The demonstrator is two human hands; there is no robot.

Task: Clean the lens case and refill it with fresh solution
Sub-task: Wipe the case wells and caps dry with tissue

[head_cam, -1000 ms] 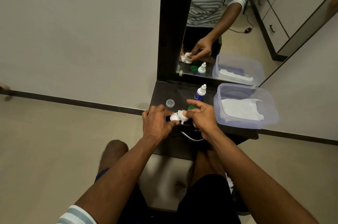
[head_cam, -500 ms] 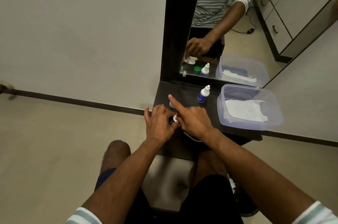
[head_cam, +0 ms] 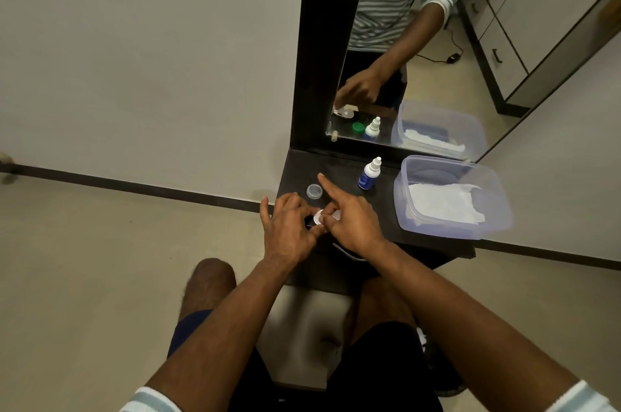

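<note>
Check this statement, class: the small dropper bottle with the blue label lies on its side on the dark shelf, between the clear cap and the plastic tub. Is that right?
Not quite. The head view shows the dropper bottle standing upright, its white tip up, not lying on its side. The rest holds: it is on the dark shelf, between the clear cap and the plastic tub.

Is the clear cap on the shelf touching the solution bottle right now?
Apart. The head view shows bare dark shelf between the clear cap and the solution bottle, with the right hand's index finger pointing into that gap.
</note>
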